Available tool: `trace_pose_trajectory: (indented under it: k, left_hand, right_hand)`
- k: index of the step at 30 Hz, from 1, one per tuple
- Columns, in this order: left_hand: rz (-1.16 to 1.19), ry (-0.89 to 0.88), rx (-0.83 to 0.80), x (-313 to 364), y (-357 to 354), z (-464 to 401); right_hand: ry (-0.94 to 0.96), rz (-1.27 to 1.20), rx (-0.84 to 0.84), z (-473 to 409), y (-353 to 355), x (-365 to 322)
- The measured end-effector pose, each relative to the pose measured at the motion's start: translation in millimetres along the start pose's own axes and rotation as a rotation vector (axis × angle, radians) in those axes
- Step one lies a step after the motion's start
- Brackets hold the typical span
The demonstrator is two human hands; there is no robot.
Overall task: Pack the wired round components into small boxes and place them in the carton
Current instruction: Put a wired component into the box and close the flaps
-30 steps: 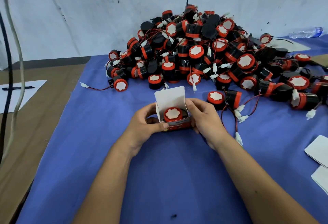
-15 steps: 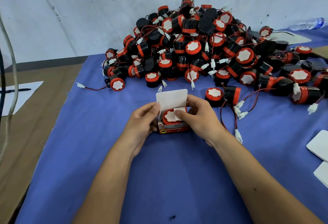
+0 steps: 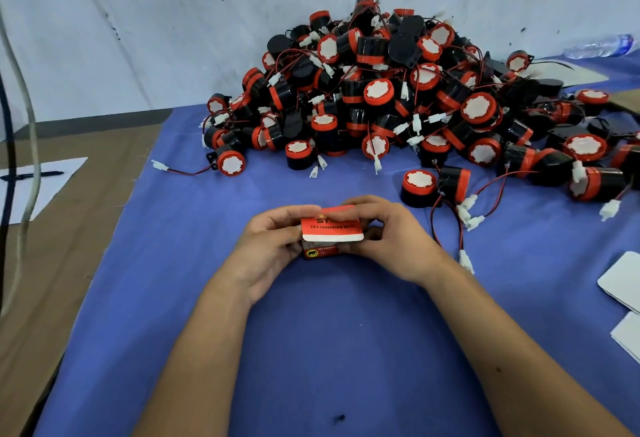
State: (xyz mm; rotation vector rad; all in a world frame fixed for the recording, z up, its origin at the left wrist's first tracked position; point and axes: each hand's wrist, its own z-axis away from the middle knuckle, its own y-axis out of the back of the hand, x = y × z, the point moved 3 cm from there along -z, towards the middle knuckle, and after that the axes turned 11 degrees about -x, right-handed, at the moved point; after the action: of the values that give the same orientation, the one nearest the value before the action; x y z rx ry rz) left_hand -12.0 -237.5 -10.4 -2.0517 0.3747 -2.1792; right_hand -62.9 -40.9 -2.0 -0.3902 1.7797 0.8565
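You had the small box (image 3: 330,235) sitting on the blue cloth (image 3: 207,263) near the middle, just this side of the pile. Your left hand (image 3: 268,246) gripped its left end with curled fingers; your right hand (image 3: 391,239) pinched the right end and the lid flap (image 3: 330,228), which was folded over the top with its white tuck edge not yet pushed in.

Risks as I judged them: the tuck edge could have buckled or ridden outside the front wall if you pressed it down off-line. A wire could have been caught under the flap, though the box's contents were hidden, so cannot tell. A loose lid could have popped open on the way to the carton. No carton was in view.

Just to the right, a loose component (image 3: 417,187) trailed red wires (image 3: 446,222) near your right wrist, easy to snag and drag. The big pile of components (image 3: 398,100) sat at the far side, unboxed. White flat pieces (image 3: 621,280) lay at the right edge, possibly unfolded boxes.
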Motion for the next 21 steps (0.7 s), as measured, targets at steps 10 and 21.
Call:
trace_pose_trajectory:
  k: [10, 21]
  left_hand:
    - [-0.495, -0.115, -0.038, 1.2, 2.2, 4.9]
    - [-0.639, -0.162, -0.029, 1.6, -0.7, 5.3]
  right_hand:
    - [-0.081, -0.015, -0.099, 1.1, 7.0, -0.4]
    - [0.082, 0.325, 0.030, -1.6, 1.7, -3.3]
